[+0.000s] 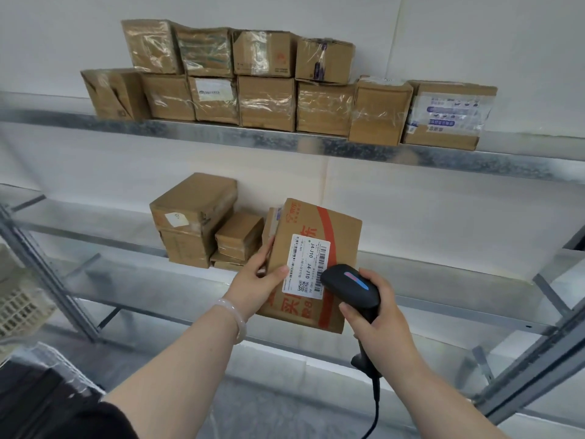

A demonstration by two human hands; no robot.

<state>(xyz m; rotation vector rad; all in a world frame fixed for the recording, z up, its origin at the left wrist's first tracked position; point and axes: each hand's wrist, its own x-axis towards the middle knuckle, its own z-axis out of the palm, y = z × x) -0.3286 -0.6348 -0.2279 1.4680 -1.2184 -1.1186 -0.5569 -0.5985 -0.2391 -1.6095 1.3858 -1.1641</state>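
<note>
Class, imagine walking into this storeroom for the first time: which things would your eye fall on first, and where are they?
First, the cardboard box with red print, held up at centre in front of the middle shelf, with a black scanner aimed at its white label from the lower right. Next, the double row of taped brown boxes lining the upper shelf above.

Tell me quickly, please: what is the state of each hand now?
Left hand: closed on the labelled cardboard box, holding its edge.
Right hand: closed around the black barcode scanner.
</note>
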